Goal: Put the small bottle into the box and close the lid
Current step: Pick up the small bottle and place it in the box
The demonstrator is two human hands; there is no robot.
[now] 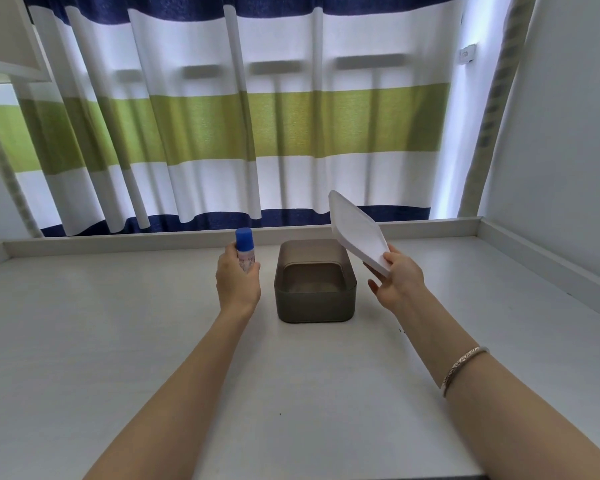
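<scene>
1. Two hands are above the white worktop (pixel 118 323), one on each side of the box (pixel 314 282).
2. The left hand (pixel 238 280) has its grip clamped on the bottle (pixel 245 250), upright, blue cap on top, just left of the box.
3. The right hand (pixel 397 282) has its grip clamped on one end of the white lid (pixel 355 230), tilted in the air.
4. The brown box stands open on the worktop.

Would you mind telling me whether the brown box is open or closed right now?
Open. The box shows its bare inside, and the right hand holds the white lid tilted above its right side.
</scene>
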